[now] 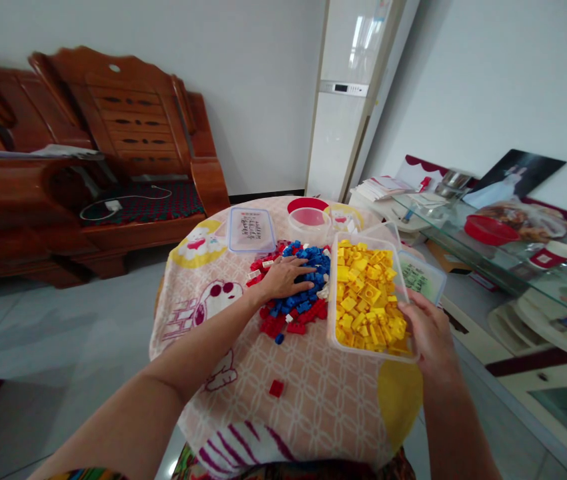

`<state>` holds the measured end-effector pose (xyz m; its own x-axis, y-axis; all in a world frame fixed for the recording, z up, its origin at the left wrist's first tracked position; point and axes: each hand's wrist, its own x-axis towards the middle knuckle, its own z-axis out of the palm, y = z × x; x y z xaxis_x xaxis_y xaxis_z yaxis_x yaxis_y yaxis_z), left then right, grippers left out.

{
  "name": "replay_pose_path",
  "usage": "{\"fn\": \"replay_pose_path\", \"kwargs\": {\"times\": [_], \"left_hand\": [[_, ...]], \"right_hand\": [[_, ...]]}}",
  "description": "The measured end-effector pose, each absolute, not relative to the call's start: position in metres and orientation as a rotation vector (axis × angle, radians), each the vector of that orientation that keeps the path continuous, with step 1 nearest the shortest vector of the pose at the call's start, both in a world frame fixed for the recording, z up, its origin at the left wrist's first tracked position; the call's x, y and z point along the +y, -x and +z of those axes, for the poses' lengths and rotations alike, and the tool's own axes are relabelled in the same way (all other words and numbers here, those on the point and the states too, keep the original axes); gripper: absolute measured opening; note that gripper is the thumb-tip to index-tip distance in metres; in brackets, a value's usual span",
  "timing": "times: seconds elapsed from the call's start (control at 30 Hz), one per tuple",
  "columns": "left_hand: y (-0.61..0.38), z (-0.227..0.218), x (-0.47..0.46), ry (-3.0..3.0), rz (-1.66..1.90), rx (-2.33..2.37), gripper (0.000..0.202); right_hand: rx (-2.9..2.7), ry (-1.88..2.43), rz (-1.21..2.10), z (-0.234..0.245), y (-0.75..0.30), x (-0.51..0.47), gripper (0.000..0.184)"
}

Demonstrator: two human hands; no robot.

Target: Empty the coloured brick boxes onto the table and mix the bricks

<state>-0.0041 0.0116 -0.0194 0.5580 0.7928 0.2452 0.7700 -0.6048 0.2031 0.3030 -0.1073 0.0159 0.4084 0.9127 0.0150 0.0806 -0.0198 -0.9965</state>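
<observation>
My left hand [285,278] lies flat with fingers spread on a heap of red and blue bricks [297,293] in the middle of the round table [313,393]. My right hand [426,328] grips the near right corner of a clear plastic box [334,327] filled with yellow bricks [367,297]. One red brick [276,388] lies alone nearer to me on the patterned cloth.
A clear lid [251,229] and a round tub with a red lid [308,218] sit at the table's far side. Another lid [423,277] lies under the box's right edge. A wooden sofa [88,160] stands left, a glass shelf [488,247] with clutter right.
</observation>
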Motion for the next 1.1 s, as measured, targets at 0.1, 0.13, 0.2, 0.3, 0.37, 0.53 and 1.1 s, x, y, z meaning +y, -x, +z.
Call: {"fn": "replay_pose_path", "kwargs": {"times": [0.1,0.13,0.2,0.3,0.37,0.53,1.1], "left_hand": [[-0.004,-0.018,-0.003,-2.733,0.417,1.449,0.05],[-0.007,-0.018,-0.008,-2.739,0.407,1.468,0.05],[-0.012,-0.019,-0.016,-2.749,0.396,1.479,0.052],[-0.018,-0.021,-0.028,-2.745,0.412,1.478,0.051],[-0.022,-0.023,-0.036,-2.734,0.437,1.459,0.051],[-0.029,-0.024,-0.052,-2.709,0.467,1.372,0.05],[-0.016,-0.041,-0.029,-2.114,1.222,1.612,0.049]], "right_hand": [[-0.779,1.427,0.923,0.024,-0.303,-0.103,0.053],[-0.76,1.424,0.92,0.026,-0.302,-0.101,0.052],[-0.769,1.424,0.898,0.029,-0.302,-0.097,0.05],[-0.828,1.441,0.827,0.031,-0.303,-0.09,0.05],[-0.877,1.477,0.773,0.032,-0.303,-0.085,0.052],[-1.059,1.582,0.686,0.034,-0.3,-0.066,0.057],[-2.023,1.771,-0.127,0.103,-0.209,-0.033,0.042]]}}
